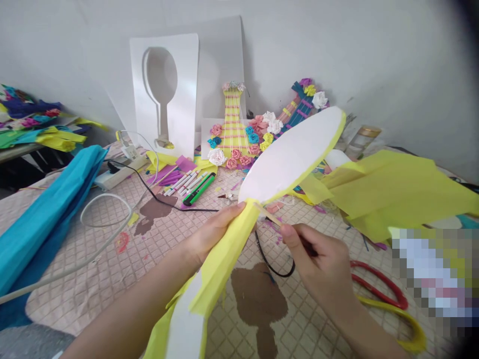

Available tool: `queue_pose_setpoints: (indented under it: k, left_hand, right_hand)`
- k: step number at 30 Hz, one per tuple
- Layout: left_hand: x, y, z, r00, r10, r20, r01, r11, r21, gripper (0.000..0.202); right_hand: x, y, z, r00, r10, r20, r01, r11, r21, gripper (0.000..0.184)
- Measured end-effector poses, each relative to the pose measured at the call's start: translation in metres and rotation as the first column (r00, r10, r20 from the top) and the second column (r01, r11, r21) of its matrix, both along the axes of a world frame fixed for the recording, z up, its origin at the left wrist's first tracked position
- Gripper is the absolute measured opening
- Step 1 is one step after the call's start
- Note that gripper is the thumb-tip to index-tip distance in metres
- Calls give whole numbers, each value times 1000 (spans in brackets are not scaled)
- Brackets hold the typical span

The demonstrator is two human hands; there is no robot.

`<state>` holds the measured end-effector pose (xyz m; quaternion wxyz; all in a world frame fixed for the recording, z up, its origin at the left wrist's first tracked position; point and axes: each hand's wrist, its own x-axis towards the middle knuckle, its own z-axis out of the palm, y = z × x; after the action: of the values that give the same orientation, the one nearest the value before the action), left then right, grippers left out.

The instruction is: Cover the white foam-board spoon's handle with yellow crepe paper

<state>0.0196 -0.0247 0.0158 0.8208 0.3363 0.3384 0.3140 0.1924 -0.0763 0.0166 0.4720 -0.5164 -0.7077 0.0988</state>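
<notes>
My left hand [211, 232] is closed around the neck of a white spoon-shaped foam board [294, 152]. Yellow crepe paper [230, 249] wraps the neck and lines the rim of the round end, whose flat face is bare white. Lower down, the handle shows white between loose yellow flaps. Between thumb and fingers, my right hand [324, 264] pinches a thin wooden stick [271, 217]. The stick's tip meets the yellow paper at the neck, just below the round end. Beneath my right wrist lie scissors with a red and a yellow handle loop [385, 284], partly hidden.
A white board with a spoon-shaped cutout [187, 94] and flower-decorated paper instruments [234, 124] lean on the wall. A green utility knife [199, 189] lies beside several markers [183, 183]. Blue crepe paper [48, 214], a power strip with cables [121, 172] and yellow sheets [404, 189] flank the workspace.
</notes>
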Motion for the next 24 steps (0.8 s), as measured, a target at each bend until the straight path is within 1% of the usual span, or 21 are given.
queue_pose_setpoints:
  k: [5,11,15,19,24]
  left_hand:
    - [0,1,0,1000,5,-24,-5,1000,-9,37]
    - [2,-1,5,999,25,31,-24,999,-34,38]
    - [2,0,1,997,31,65,-31,1000,-3,39]
    - [1,2,-1,994,33,101,-30,999,-30,35]
    - [2,1,6,988,88,124,-81,995,-62,30]
  right_hand:
    - [0,0,0,1000,20,20,-20,1000,11,32]
    - [-2,-2,1,995,94,23,-94,996,4,30]
    - [-4,-4,0,990,129,53,-130,991,22,30]
    - [-6,-8,-2,979,188,81,-188,982,-7,28]
    - [-13,-15,-1,961,256,102,-257,966,0,27]
